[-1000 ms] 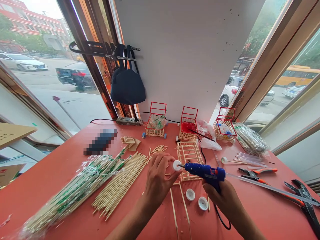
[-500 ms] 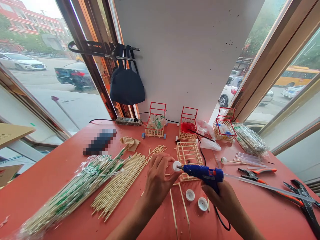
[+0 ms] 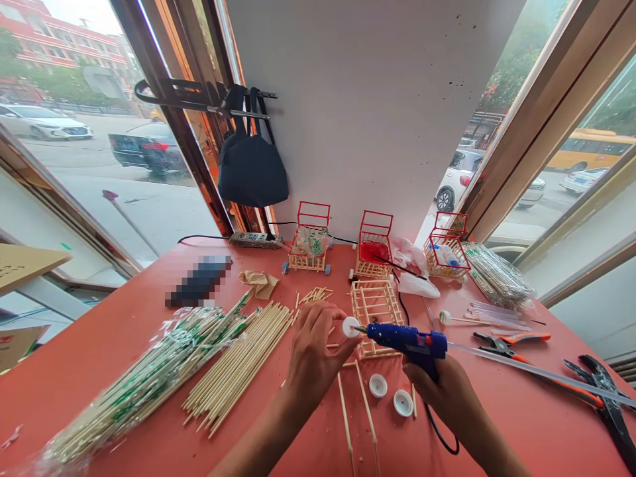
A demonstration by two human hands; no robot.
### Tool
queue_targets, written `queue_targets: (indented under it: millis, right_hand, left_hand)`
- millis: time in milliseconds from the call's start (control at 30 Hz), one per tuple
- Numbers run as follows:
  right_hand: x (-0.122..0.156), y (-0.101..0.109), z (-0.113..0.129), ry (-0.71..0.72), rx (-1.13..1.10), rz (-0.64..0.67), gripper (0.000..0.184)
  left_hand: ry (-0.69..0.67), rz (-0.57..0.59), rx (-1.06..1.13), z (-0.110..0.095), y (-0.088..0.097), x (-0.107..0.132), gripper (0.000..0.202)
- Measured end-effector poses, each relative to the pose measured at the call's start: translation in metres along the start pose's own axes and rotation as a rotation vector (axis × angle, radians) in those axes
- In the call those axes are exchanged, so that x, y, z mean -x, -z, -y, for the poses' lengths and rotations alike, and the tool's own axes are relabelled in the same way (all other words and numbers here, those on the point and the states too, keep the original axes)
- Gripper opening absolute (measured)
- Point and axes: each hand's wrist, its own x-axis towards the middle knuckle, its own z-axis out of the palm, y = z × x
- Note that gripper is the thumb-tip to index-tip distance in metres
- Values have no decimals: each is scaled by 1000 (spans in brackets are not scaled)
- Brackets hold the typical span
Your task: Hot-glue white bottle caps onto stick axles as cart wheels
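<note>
My left hand (image 3: 313, 354) pinches a small white bottle cap (image 3: 350, 326) above the red table (image 3: 99, 344). My right hand (image 3: 444, 387) grips a blue hot glue gun (image 3: 405, 341), with a clear glue stick (image 3: 527, 371) sticking out behind it. The gun's nozzle points at the cap and sits right against it. Behind the cap lies an unpainted wooden stick crate (image 3: 375, 308). Two more white caps (image 3: 378, 385) (image 3: 403, 403) lie on the table below the gun, beside loose sticks (image 3: 370, 414).
Bamboo skewers (image 3: 238, 364) and wrapped bundles (image 3: 144, 384) lie at the left. Three small carts with red frames (image 3: 311, 242) (image 3: 373, 248) (image 3: 446, 252) stand at the back. Pliers (image 3: 511, 341) and cutters (image 3: 606, 404) lie at the right. A black bag (image 3: 253, 165) hangs by the window.
The glue gun has shifted slightly left and then back to the right, staying at the cap. My left hand keeps the cap in the same place.
</note>
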Motion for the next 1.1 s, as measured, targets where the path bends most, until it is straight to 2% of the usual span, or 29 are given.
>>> queue_targets:
  millis: [367, 1100]
  right_hand:
    - [-3, 2, 5, -39, -20, 40, 28]
    - [-2, 2, 8, -33, -26, 34, 31]
  left_hand:
    - [-8, 2, 14, -2, 1, 0, 22]
    - [-29, -27, -30, 0, 0, -1, 21]
